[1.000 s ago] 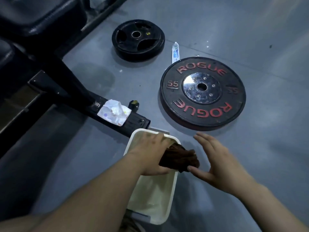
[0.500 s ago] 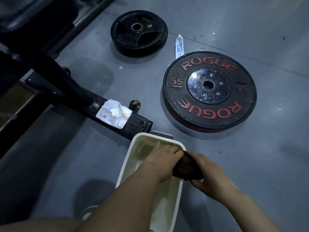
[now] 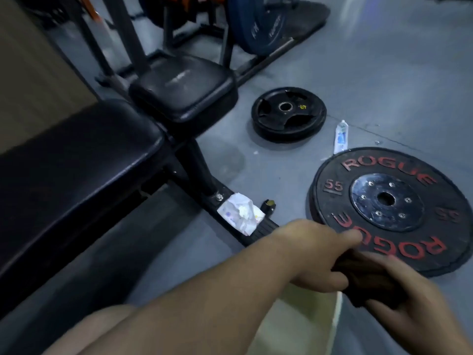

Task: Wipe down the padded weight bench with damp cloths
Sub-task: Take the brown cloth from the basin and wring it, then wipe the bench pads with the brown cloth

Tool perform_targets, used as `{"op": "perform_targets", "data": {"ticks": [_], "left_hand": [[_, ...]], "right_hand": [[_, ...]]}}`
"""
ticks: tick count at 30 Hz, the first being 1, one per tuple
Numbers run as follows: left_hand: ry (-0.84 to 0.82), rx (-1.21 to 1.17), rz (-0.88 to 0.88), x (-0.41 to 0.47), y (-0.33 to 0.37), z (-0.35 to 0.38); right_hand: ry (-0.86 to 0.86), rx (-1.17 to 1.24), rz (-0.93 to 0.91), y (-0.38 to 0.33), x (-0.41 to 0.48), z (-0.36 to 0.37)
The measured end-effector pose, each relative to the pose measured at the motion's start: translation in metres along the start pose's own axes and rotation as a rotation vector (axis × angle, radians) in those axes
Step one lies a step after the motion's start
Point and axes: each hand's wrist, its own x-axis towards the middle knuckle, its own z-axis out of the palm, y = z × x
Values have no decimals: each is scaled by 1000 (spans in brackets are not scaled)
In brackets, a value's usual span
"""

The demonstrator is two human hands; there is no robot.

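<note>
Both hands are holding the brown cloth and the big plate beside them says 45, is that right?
No. The left hand and right hand do hold the brown cloth, but the big plate reads 55, not 45; the head view shows it.

The left forearm [image 3: 204,301] and right forearm [image 3: 458,339] are shown bare up to the frame edge. Each ends in a bare grip: the left grip [image 3: 314,257] and the right grip [image 3: 422,311], both softened by blur. A rounded bare shape, possibly a knee [image 3: 110,326], is seen at lower left.
</note>
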Motion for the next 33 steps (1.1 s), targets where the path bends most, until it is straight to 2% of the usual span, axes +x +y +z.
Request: {"op": "perform_targets", "data": {"ticks": [6,11,15,18,21,25,27,29,31,33], "left_hand": [[250,178,-135,-113,-28,-105],[330,302,-479,-232,-76,-163],[361,292,-713,-304,-122,-190],[333,323,-880,-333,-156,-190],[398,271,-1102,-345,-172,-176],[453,146,-1236,-363,-168,-149],[477,139,-1247,-379,-164,-136],[502,118,-1265,-395,-159,-125],[525,70,-1300,-405,-156,-115],[554,16,-1338,-412,-155,-107]], "right_hand": [[-93,47,-286,-126,71,-14],[-190,85,-510,-247,131,26],[-199,-46,-590,-332,164,77],[-180,-152,-538,-377,169,121],[-188,-267,-435,-403,160,164],[-458,-554,-418,-422,140,187],[-570,-586,-381,-428,143,181],[-538,-550,-343,-434,155,174],[-414,-506,-357,-440,165,181],[-411,-487,-365,-446,167,203]]}}
